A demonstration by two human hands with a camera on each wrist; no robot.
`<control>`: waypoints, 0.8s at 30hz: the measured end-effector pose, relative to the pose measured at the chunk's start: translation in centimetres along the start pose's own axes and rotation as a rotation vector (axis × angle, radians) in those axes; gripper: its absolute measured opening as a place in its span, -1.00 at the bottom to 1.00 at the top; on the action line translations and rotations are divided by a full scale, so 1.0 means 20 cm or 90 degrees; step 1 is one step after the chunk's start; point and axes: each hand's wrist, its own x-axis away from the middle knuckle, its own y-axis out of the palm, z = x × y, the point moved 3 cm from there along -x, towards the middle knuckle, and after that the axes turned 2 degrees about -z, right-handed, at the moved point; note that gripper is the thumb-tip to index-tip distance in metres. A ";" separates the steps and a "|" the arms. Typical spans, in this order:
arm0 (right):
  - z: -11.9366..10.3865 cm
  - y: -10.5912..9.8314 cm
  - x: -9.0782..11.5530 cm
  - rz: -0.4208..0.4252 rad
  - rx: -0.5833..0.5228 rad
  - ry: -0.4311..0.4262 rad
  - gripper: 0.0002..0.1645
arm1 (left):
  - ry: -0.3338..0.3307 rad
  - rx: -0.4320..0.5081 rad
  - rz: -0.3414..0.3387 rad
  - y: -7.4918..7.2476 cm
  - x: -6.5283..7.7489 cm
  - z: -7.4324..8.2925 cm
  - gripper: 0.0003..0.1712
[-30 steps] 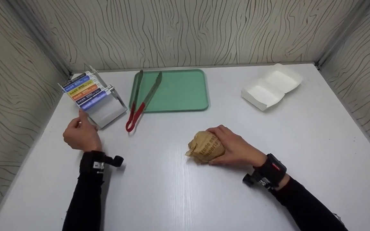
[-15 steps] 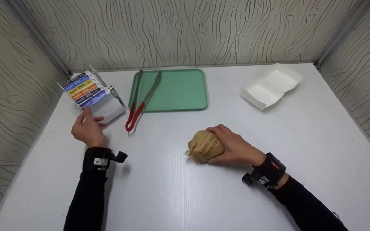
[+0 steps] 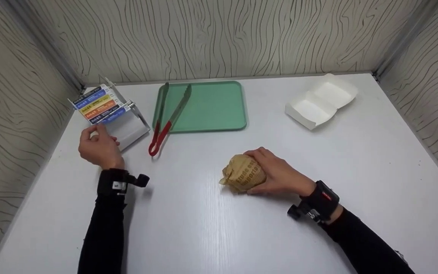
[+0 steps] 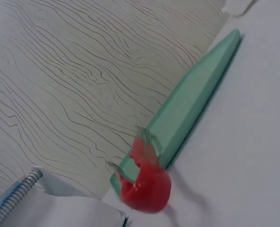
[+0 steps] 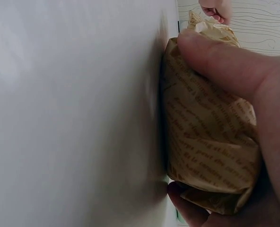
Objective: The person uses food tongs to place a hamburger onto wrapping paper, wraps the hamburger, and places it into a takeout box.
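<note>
Bundle (image 3: 240,173): rounded, wrapped in brown printed paper, on the counter (image 3: 188,213) before the green tray; probably light, its wrapper crisp, its filling likely soft and easily squashed.
Best hold: broad, gentle contact round both sides; the gathered twist of paper at the far end would likely tear or unwrap if pulled.
Right hand (image 3: 280,173): fingers curved round the bundle's near side, one along the top of the right-wrist view, another at the bottom, paper creasing between.
Label stand (image 3: 107,110): tilted rack of coloured strips above a smooth pale panel; rigid frame, flexible leaves by the look of it, so it is better steadied by the frame than by the strips.
Coil (image 4: 14,196): tight metal spiral along the stand's edge.
Left hand (image 3: 101,150): at the stand's lower strip, fingers bent; the fingertips are partly hidden, so I cannot tell whether they pinch it.
Tongs (image 3: 164,131): slim metal arms spread in a V, glossy red grips, lying across the tray's corner.
Green tray (image 3: 215,110): flat, rounded corners, low rim, apparently stiff plastic.
White box (image 3: 319,101): thin folded card, lid open, likely easily dented.
Counter surface: white, slightly shiny, faintly grained.
</note>
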 end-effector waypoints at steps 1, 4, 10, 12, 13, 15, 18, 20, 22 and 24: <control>0.00 0.00 0.00 -0.001 0.001 0.001 0.17 | 0.044 -0.019 0.011 0.01 0.00 0.01 -0.88; 0.00 0.00 0.00 -0.003 0.002 0.004 0.16 | 0.196 -0.070 0.031 0.04 0.02 0.06 -0.84; -0.01 0.01 0.00 -0.009 0.006 0.008 0.16 | 0.386 -0.057 -0.041 0.13 0.15 0.18 -0.78; -0.01 0.01 0.00 -0.011 0.005 0.011 0.16 | 0.409 -0.031 -0.090 0.17 0.22 0.22 -0.81; -0.01 0.00 0.01 -0.012 0.004 0.015 0.16 | 0.418 -0.017 -0.124 0.18 0.25 0.24 -0.83; -0.02 -0.01 0.01 -0.012 0.003 0.019 0.17 | 0.431 0.008 -0.200 0.22 0.33 0.27 -0.88; -0.02 -0.01 0.01 -0.010 0.008 0.018 0.18 | 0.391 0.046 -0.342 0.27 0.46 0.30 -0.95; -0.02 -0.01 0.01 -0.011 0.010 0.014 0.18 | 0.319 0.077 -0.456 0.32 0.55 0.29 -0.97; -0.01 -0.01 0.01 -0.011 0.010 0.010 0.19 | 0.225 0.102 -0.579 0.37 0.66 0.24 -0.94; -0.01 -0.01 0.01 -0.010 0.005 0.005 0.19 | 0.126 0.110 -0.699 0.43 0.76 0.17 -0.92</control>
